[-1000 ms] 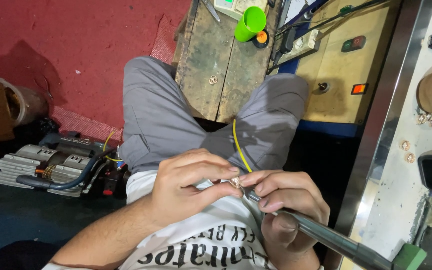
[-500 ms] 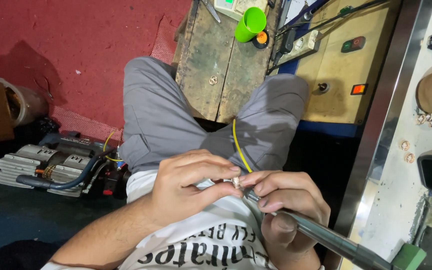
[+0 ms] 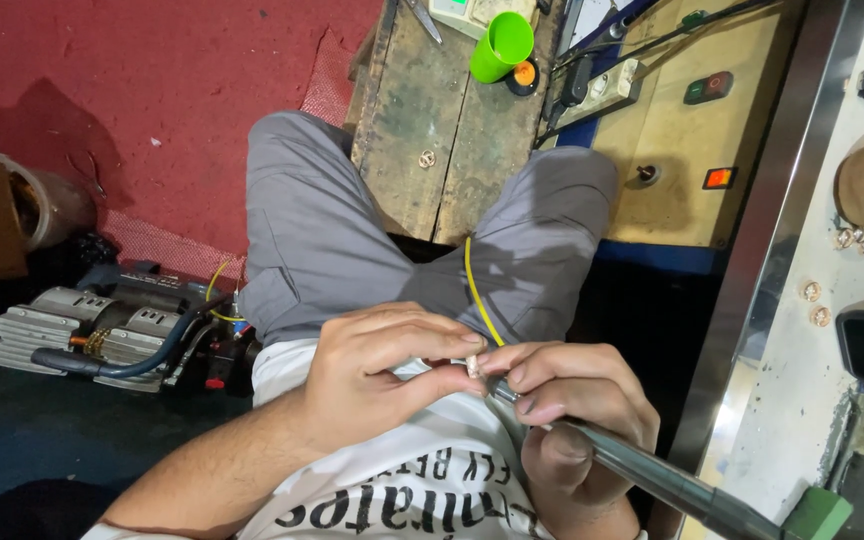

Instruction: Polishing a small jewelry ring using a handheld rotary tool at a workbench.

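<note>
The left hand (image 3: 377, 375) is curled over the lap, its fingers (image 3: 442, 350) pinched shut on a small pale metal part (image 3: 457, 368) at the fingertips. The right hand (image 3: 567, 410) meets it from the other side, fingers closed round the dark shaft of a long tool (image 3: 642, 470) whose tip sits right at that part; the shaft runs down to the lower right and ends in a green grip (image 3: 817, 512). A thin yellow wire (image 3: 477, 290) rises from the pinch point and curves up over the grey shorts (image 3: 322, 240).

Against the views half a second and a second ago almost nothing has moved: both hands stay in the same place, thumbs and forefingers touching at the same spot, the wire in the same curve. I take that as fine, steady work on the joint between wire and part, with no regrip or release under way.

Beyond the knees stands a worn wooden surface (image 3: 422, 120) with a green cup (image 3: 502, 45) on it, beside a yellow control box (image 3: 712, 150). On the floor to the left lies a grey pump unit (image 3: 102, 330)
</note>
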